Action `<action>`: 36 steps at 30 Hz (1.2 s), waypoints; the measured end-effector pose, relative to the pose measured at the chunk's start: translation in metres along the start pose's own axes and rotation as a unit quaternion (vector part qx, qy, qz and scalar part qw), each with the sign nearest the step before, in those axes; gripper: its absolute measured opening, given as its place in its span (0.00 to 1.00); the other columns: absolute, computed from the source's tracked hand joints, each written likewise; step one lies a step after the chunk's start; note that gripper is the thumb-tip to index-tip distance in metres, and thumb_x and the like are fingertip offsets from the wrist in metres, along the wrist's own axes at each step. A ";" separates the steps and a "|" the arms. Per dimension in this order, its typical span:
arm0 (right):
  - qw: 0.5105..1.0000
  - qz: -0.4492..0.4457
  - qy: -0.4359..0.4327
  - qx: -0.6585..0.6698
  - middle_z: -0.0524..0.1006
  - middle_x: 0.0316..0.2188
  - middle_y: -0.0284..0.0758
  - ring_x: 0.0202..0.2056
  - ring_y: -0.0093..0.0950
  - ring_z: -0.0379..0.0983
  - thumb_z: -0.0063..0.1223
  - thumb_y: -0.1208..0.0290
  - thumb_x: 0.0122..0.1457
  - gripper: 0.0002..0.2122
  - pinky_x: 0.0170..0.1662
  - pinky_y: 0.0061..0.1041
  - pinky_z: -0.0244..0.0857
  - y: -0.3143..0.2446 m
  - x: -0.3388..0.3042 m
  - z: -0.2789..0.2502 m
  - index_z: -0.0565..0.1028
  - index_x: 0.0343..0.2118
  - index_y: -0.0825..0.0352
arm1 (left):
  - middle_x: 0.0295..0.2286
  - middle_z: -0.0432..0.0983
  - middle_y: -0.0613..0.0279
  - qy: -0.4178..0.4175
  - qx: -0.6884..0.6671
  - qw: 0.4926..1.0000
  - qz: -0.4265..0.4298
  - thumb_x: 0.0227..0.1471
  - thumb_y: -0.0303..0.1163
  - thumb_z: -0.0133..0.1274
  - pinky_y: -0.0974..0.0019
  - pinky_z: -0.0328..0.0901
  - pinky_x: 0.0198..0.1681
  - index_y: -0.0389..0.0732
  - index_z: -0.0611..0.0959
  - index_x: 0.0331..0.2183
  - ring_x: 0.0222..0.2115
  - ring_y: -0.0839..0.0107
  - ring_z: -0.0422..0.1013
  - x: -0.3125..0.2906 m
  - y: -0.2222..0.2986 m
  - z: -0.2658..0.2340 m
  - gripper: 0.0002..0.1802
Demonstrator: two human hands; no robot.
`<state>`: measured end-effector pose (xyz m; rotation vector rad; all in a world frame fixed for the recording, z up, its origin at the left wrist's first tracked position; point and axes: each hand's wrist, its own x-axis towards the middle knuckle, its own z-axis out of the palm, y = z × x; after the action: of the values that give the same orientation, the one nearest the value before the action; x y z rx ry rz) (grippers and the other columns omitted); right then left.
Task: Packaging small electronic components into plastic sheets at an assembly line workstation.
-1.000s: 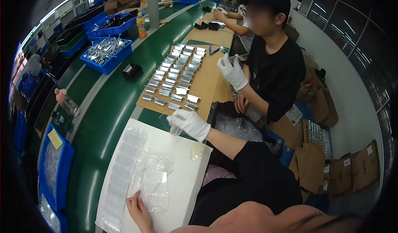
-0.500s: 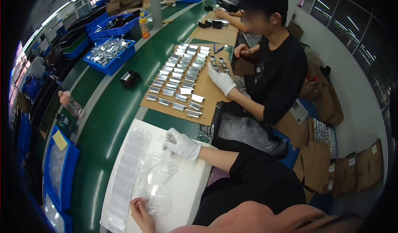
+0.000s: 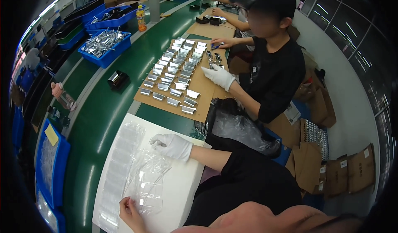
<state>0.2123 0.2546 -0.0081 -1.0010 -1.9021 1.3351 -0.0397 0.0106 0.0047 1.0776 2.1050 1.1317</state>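
White board (image 3: pixel 177 191) lies on the near end of the green counter (image 3: pixel 93 121), and clear sheets (image 3: pixel 151 190) are spread on its middle; a row of film (image 3: pixel 117 175) follows its left edge. The left hand (image 3: pixel 130 212), bare, has bent fingers close together beside the sheets; I cannot tell if it pinches one. The right hand (image 3: pixel 171 147), in a white glove, is curled narrow toward the board's upper right corner; whether it holds something, I cannot tell. On the counter's left side, a blue bin (image 3: pixel 114 54) is heaped with metal parts (image 3: pixel 103 42), and behind it another bin (image 3: pixel 115 24) holds dark parts (image 3: pixel 114 13). Left of the board, a long bin (image 3: pixel 59 171) contains clear plastic (image 3: pixel 48 160), with a yellow note (image 3: pixel 51 134) at its upper end.
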 end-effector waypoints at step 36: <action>0.978 -0.136 -0.017 -0.156 0.78 0.40 0.33 0.40 0.28 0.75 0.50 0.77 0.61 0.19 0.46 0.25 0.69 -0.082 0.097 0.003 0.74 0.55 0.62 | 0.38 0.77 0.56 0.089 0.017 0.988 0.128 0.54 0.20 0.55 0.67 0.69 0.45 0.36 0.81 0.41 0.38 0.63 0.73 -0.011 0.013 -0.009 0.10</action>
<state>0.1387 0.3184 0.0737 -0.8247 -2.2293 0.9223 -0.0345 0.0016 0.0215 1.3367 2.1723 1.3607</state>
